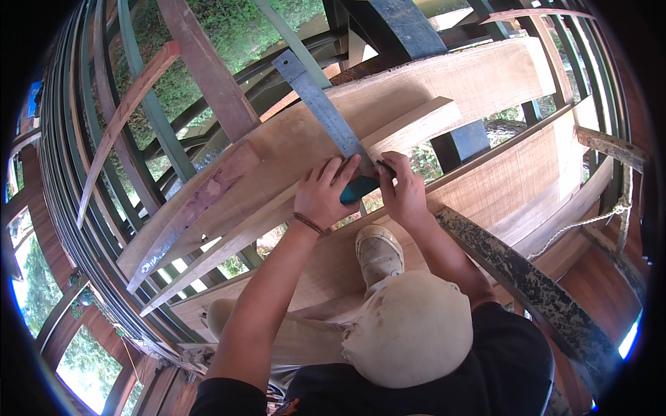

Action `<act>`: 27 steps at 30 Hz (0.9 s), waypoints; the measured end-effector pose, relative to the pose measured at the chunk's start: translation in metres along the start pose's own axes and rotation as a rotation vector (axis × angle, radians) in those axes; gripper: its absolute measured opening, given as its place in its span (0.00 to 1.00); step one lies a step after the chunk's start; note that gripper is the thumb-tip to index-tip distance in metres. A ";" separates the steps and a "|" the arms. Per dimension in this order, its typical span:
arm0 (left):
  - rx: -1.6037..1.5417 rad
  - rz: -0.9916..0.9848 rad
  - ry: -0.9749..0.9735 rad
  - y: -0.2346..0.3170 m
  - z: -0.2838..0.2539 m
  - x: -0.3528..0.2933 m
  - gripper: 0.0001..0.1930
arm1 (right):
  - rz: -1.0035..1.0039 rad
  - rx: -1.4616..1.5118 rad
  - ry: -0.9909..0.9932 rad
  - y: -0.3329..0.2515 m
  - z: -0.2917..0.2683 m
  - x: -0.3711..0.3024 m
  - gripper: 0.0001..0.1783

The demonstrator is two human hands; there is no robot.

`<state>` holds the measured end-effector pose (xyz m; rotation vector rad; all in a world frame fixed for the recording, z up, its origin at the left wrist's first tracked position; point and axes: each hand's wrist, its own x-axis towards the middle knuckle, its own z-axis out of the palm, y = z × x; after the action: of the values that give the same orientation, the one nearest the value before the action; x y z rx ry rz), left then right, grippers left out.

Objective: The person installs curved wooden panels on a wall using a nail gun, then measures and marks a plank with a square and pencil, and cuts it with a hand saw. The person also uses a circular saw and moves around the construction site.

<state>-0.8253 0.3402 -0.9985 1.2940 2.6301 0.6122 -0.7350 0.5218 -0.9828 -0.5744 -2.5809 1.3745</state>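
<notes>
Head view, the only one. From where I stand: metal square just ahead of the person, its blade pointing up and away to the left, its near end between the two hands. Narrow strip runs crosswise to it, lower left to upper right; blade lies across the strip and on over the wide board behind, far end past that board's edge.

Left hand: closed over the near end, fingers spread on blade and teal handle. Handle sits on the person's side of the strip; whether it bears flush on the edge, I can't tell.

Right hand: narrow pinch on a thin dark tool, kind unclear. It is just right of the blade's near end, the nearer hand to that right-hand edge; left hand is nearer the handle. Tip contact with wood hidden by fingers.

Below: pale shoe on a plank.
</notes>
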 end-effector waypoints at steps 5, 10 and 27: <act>-0.016 -0.005 0.024 -0.002 0.000 0.004 0.47 | -0.047 -0.053 0.005 0.001 0.010 0.018 0.07; -0.008 0.009 0.035 -0.001 0.000 0.006 0.46 | -0.085 -0.067 0.014 -0.001 0.009 0.025 0.07; -0.081 -0.015 -0.096 -0.005 -0.009 0.007 0.46 | 0.644 0.791 -0.125 0.054 0.034 -0.034 0.14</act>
<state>-0.8365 0.3405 -0.9918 1.2478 2.5087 0.6302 -0.7002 0.5096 -1.0453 -1.2172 -1.6991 2.4782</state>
